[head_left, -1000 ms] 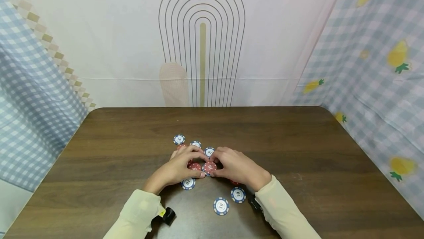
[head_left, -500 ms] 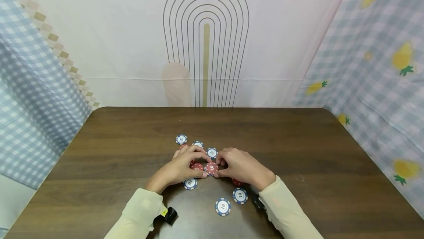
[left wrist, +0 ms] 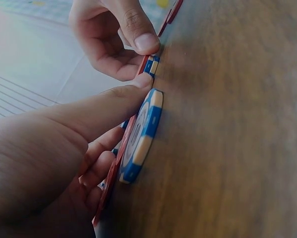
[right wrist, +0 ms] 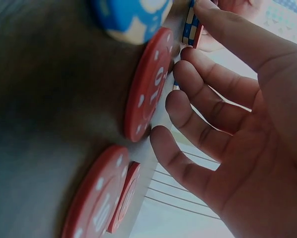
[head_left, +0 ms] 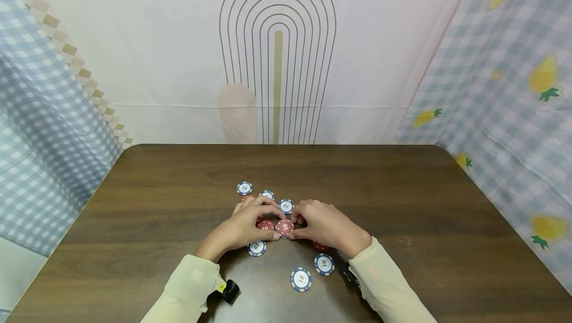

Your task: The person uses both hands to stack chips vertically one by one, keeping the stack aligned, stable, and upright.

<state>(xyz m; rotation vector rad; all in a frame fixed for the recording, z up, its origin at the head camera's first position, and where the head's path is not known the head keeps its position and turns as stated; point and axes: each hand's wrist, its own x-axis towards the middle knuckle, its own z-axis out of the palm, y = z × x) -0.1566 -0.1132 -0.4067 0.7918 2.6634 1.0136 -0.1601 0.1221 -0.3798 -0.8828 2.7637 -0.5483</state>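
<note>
Wood-grain table [head_left: 402, 189], dark brown, your pale sleeves [head_left: 185, 288] over its near part. Nearest you: one blue-and-white chip [head_left: 301, 279], lying flat, marked 10; slightly beyond, to its right, a second blue chip [head_left: 323, 264]. Next: one red chip [head_left: 320, 246], partly covered by your right hand [head_left: 328, 226]; one further blue chip [head_left: 256, 248], just below your left hand [head_left: 250, 221]. Centre: small stack [head_left: 285, 227], red over blue, between your hands. Left fingers: thumb and forefinger lightly grasping its left side. Right fingers: thumb and bent forefinger grasping its right side. Handling note, by judgement: press equally from both sides, true up the edges before letting go, and mind the red neighbour [head_left: 265, 226] just left, which a stray fingertip could nudge. Farther: three blue chips [head_left: 286, 206] in a slanting row; a red piece [head_left: 247, 198] partly hidden by your left knuckles. Last: white backdrop [head_left: 165, 54] with arched lines, gingham cloth [head_left: 53, 164] at either side.
</note>
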